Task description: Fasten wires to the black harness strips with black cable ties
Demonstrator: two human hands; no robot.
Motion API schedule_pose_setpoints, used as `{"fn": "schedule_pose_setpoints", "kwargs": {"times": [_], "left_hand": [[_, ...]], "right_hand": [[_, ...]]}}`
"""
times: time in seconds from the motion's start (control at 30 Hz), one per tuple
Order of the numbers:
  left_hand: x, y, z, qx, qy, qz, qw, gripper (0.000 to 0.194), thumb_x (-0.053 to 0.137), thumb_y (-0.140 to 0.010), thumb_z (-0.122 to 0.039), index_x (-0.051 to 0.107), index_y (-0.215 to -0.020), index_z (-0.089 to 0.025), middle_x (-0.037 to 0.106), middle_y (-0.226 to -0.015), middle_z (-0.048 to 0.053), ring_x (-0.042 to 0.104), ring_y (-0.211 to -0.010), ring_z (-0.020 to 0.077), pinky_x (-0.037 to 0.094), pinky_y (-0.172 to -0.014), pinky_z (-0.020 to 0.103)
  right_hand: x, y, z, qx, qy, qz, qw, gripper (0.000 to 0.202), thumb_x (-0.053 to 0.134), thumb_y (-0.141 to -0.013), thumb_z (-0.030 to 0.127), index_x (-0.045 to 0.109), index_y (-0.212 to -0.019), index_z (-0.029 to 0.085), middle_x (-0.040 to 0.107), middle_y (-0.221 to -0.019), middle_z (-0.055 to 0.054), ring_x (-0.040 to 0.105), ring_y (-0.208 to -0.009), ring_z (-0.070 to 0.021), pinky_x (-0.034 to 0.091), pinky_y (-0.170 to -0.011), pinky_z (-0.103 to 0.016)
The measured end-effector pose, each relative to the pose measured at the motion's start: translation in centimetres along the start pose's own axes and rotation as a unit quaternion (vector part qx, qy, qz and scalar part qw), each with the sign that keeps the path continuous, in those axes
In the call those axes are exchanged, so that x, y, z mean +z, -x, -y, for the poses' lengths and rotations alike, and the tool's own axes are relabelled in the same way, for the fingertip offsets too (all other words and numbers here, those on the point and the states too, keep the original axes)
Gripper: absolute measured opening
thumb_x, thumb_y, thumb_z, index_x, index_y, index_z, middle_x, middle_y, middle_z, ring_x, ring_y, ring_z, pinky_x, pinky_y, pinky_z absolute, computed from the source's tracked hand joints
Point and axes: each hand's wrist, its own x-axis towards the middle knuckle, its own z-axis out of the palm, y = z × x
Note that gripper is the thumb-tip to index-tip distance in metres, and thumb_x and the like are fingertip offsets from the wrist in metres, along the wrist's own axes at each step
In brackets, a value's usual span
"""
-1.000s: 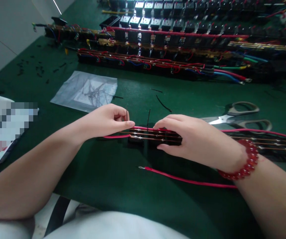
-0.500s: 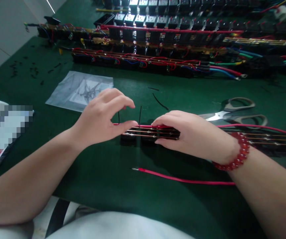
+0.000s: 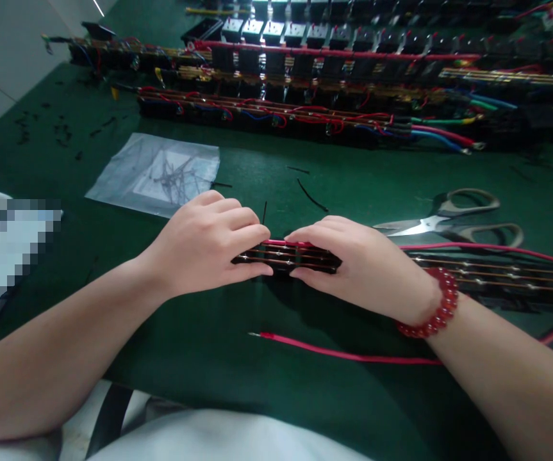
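Now | left hand (image 3: 211, 240) has closed on black strip (image 3: 280, 258) | right hand (image 3: 360, 259) still grips it

Scissors (image 3: 434, 224), translucent bag (image 3: 125, 169), dark scraps (image 3: 79, 155) at left — wired strips (image 3: 266, 111) behind

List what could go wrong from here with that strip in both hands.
The upright black tie stands close to the left hand, so the fingers might snag it.

The scissors lie just beyond the right hand; if that hand slid back, it could brush the blades.

The red lead in front of the black strip runs toward the right forearm, which could drag it.
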Motion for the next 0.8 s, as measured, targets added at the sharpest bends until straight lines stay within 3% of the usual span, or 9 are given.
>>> {"fn": "schedule_pose_setpoints", "kwargs": {"times": [0.47, 0.8], "left_hand": [[0.6, -0.1, -0.3, -0.012, 0.007, 0.023, 1.0, 0.041, 0.056, -0.099, -0.055, 0.069, -0.106, -0.017, 0.07, -0.101, 0.008, 0.064, -0.088, 0.0241, 0.043, -0.076, 0.037], [0.5, -0.2, -0.6, -0.04, 0.018, 0.045, 0.998, 0.03, 0.058, -0.098, -0.047, 0.074, -0.103, -0.022, 0.067, -0.098, 0.006, 0.06, -0.079, 0.0199, 0.041, -0.071, 0.034]], "right_hand": [[0.0, -0.2, 0.1, -0.01, 0.014, 0.001, 1.0, 0.026, 0.073, -0.087, 0.028, 0.071, -0.111, 0.018, 0.076, -0.097, -0.006, 0.068, -0.09, -0.0241, 0.055, -0.075, -0.036], [0.0, -0.1, 0.2, -0.018, 0.001, 0.004, 1.0, 0.028, 0.071, -0.089, 0.027, 0.073, -0.115, 0.017, 0.077, -0.102, -0.009, 0.07, -0.093, -0.0251, 0.059, -0.079, -0.039]]}}
